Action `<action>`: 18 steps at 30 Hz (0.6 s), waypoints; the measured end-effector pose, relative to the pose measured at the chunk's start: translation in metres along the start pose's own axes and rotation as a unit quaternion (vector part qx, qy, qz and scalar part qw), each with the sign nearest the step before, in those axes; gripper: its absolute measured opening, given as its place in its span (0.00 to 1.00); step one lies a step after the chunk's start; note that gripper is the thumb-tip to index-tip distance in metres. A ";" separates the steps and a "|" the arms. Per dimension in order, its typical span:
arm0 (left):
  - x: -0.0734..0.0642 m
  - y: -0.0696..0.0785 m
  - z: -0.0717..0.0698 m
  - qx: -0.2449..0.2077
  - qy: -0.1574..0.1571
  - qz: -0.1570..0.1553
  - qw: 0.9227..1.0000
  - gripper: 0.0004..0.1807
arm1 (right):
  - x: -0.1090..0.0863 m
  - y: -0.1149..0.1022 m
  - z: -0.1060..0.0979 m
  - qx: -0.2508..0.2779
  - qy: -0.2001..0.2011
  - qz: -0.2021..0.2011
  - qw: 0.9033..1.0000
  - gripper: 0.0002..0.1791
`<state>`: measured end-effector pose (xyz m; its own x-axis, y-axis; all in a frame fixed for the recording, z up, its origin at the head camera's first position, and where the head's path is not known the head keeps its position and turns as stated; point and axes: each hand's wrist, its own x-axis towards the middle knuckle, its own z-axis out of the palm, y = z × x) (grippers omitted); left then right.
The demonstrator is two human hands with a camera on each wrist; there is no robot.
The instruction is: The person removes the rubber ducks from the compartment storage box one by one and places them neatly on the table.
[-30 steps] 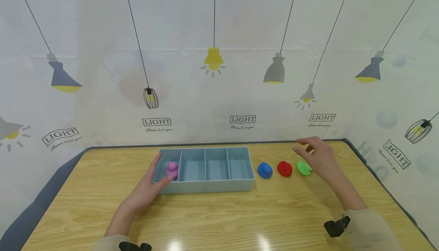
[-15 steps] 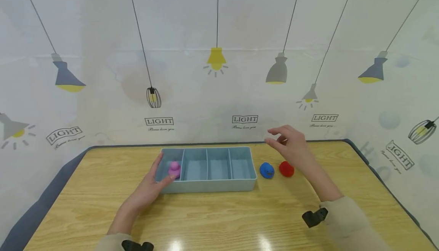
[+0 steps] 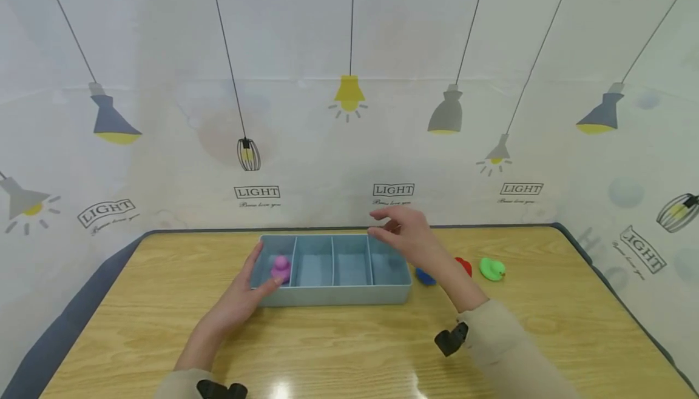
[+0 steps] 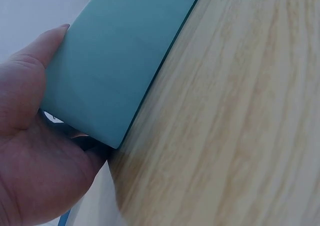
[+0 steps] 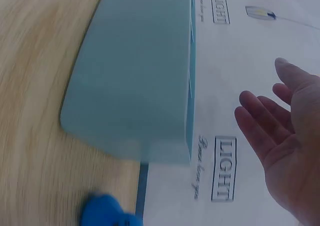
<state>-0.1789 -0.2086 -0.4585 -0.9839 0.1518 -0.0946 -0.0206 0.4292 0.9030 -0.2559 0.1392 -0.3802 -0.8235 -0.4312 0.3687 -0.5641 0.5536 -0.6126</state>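
A grey-blue box [image 3: 338,296] with several compartments stands on the table. Its left end is gripped by my left hand [image 3: 238,297], thumb over the front rim and fingers along the side wall. In the leftmost compartment sits a purple rubber duck [image 3: 281,270]. My right hand [image 3: 408,236] hovers over the box's right end, fingers loosely bent; the right wrist view shows its palm [image 5: 292,151] holding nothing. Right of the box are a blue rubber duck [image 3: 425,277] and a red rubber duck [image 3: 466,265], both partly hidden by my arm, and a green rubber duck [image 3: 491,268].
The wooden table [image 3: 338,350] has a dark edge. Behind it rises a pale wall covering [image 3: 306,114] printed with hanging lamps and the word LIGHT.
My right hand has swung left from above the green duck to above the box's right end. The left hand keeps its hold on the box. The head view has shifted slightly.
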 end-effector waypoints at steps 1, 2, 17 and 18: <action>0.000 0.000 0.000 0.000 0.000 -0.001 1.000 0.52 | 0.003 -0.003 0.005 0.005 -0.010 -0.005 1.000 0.20; 0.001 0.000 0.000 -0.001 0.001 -0.002 1.000 0.52 | 0.006 -0.005 0.010 0.009 -0.020 -0.010 1.000 0.20; 0.001 -0.003 0.000 -0.015 0.005 -0.004 1.000 0.52 | 0.037 -0.041 0.078 0.128 -0.154 -0.030 0.979 0.27; 0.002 -0.003 0.000 -0.017 0.005 -0.004 1.000 0.53 | 0.039 -0.043 0.082 0.134 -0.163 -0.034 0.977 0.28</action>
<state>-0.1806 -0.2094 -0.4619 -0.9854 0.1394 -0.0976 -0.0343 0.3990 0.9163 -0.2586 0.0399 -0.3964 -0.6972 -0.6884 0.1999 -0.5451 0.3281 -0.7715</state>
